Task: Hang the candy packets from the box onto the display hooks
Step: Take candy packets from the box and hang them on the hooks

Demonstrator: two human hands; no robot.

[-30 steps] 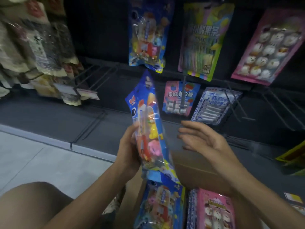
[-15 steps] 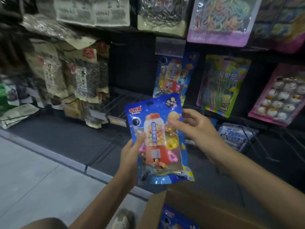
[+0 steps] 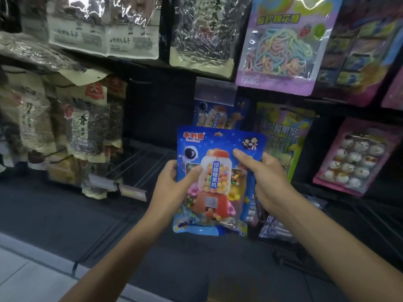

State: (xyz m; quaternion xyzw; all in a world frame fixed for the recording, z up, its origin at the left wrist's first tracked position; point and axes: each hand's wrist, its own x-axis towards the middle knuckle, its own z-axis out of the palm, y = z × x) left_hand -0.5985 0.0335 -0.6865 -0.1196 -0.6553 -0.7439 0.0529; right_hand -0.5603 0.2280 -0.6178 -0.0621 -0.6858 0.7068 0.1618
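Hands hold one blue candy packet (image 3: 218,182) upright before the display: the left hand (image 3: 172,188) has its grip clamped on the packet's left edge, thumb across the front, and the right hand (image 3: 268,182) pinches its right side. Directly behind its top hangs a matching blue packet (image 3: 220,115) under a clear price tag (image 3: 214,91).

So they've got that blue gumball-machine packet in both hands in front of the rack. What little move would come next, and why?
Probably lift it up and forward toward the matching blue packet hanging just behind it. The left hand and right hand hold the held packet upright by its sides, facing the rack, with its top edge below that hook's clear label tag. The hook itself isn't clearly visible.
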